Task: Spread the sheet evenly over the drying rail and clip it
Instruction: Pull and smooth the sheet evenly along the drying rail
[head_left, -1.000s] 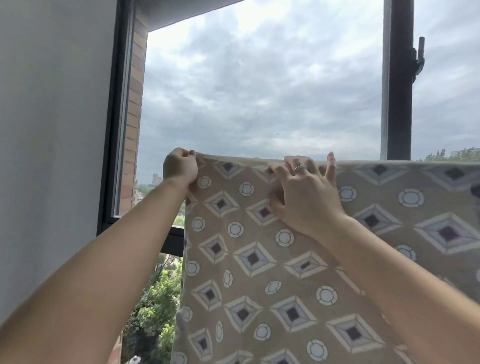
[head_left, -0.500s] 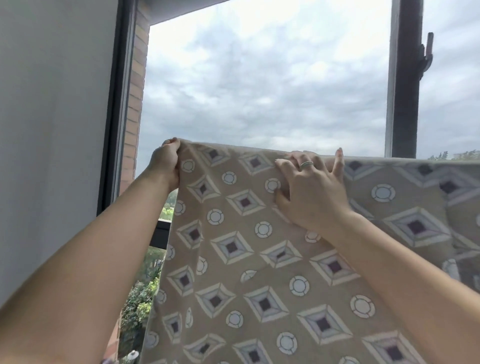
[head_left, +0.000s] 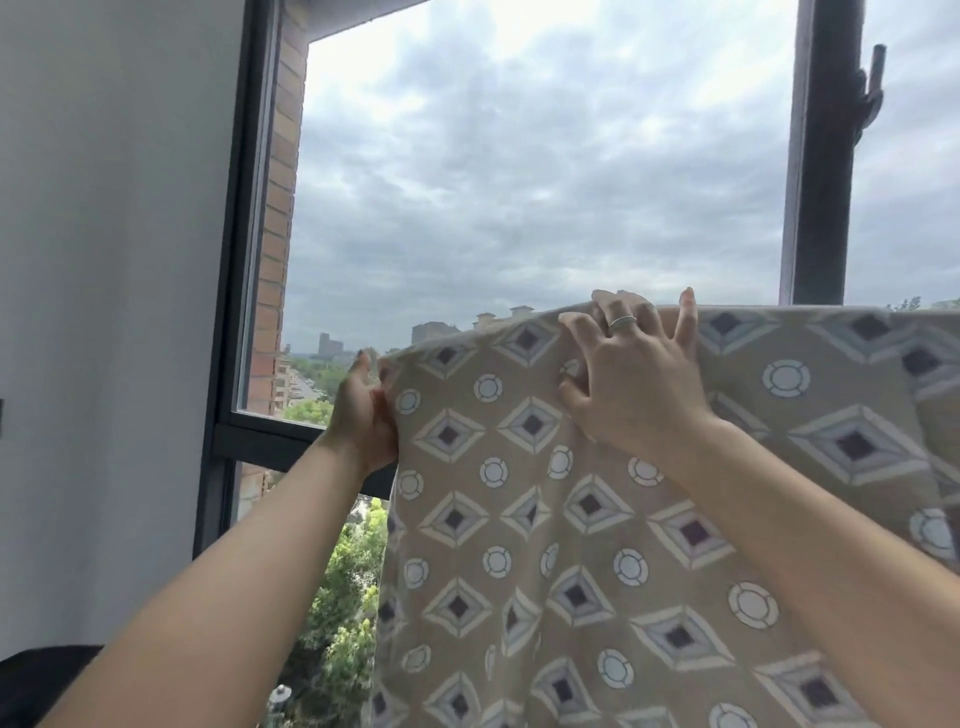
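A beige sheet printed with diamonds and circles hangs in front of the open window, folded over a rail that the cloth hides. My left hand grips the sheet's left edge a little below its top corner. My right hand, with a ring on one finger, lies over the top fold with fingers spread and curled over the edge. The top edge slopes down toward the left hand. No clip is visible.
A dark window frame and a white wall stand at the left. A dark vertical window post with a handle rises at the right. Trees and buildings lie far below outside.
My left hand has dropped lower and moved right, pulling the sheet's left corner down. My right hand has stayed on the top fold. The view has tilted upward.
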